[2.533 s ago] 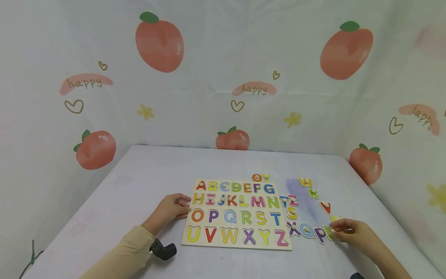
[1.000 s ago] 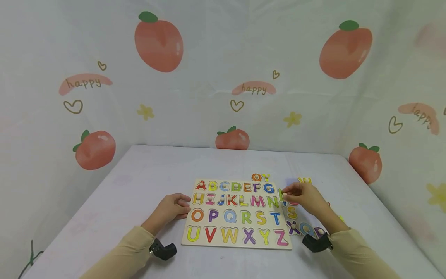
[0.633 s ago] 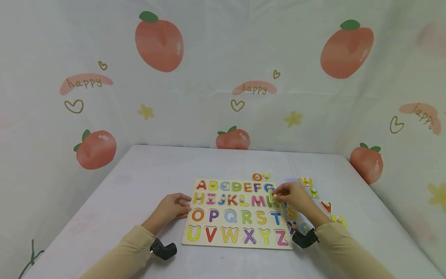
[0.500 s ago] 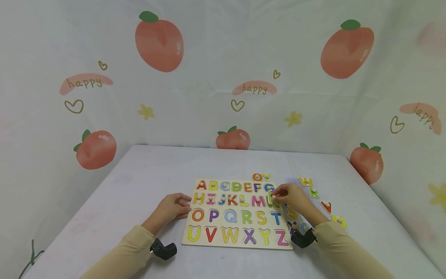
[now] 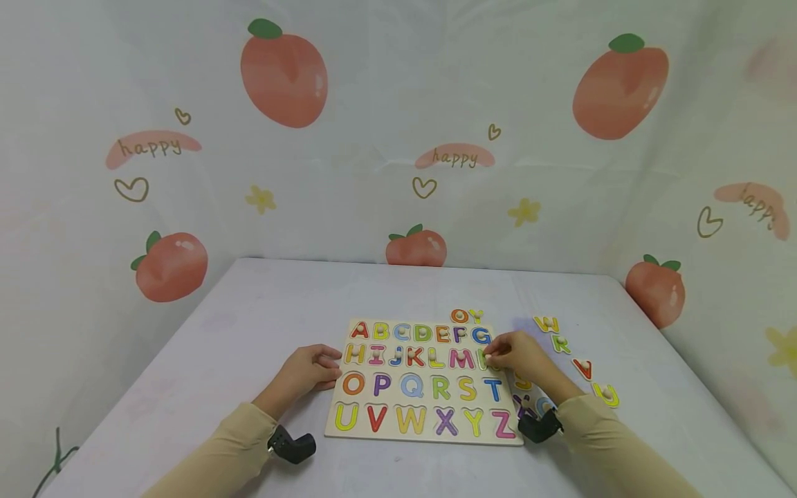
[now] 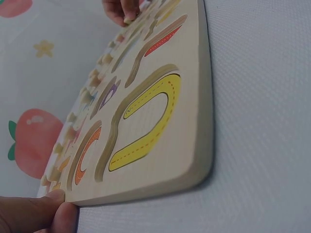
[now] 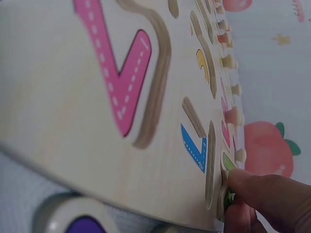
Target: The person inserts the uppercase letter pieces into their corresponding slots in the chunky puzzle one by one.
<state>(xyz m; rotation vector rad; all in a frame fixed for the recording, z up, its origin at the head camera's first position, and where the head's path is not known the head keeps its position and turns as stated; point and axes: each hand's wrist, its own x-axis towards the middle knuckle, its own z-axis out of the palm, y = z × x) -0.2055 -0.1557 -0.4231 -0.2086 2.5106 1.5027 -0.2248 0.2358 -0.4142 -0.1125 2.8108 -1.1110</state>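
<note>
Alphabet board (image 5: 394, 402) lies near the middle of the surface (image 5: 280, 304), letters A through M (image 5: 414, 357) seated. The right hand (image 5: 519, 354) pinches green N (image 5: 481, 360) at its slot; whether fully in, I cannot tell. The left hand (image 5: 307, 370) touches the board's left edge, fingers relaxed. Slots O to Z (image 5: 439, 389) are bare; loose letters (image 5: 561, 344) lie far and right, some hidden.

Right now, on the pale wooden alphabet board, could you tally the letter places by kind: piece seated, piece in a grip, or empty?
Knobbed, multicoloured wooden letter pieces seated, A to M: 13
Green wooden N piece pinched by the right grip at its place: 1
Empty letter-shaped recesses, O to Z: 12
Total: 26
</note>
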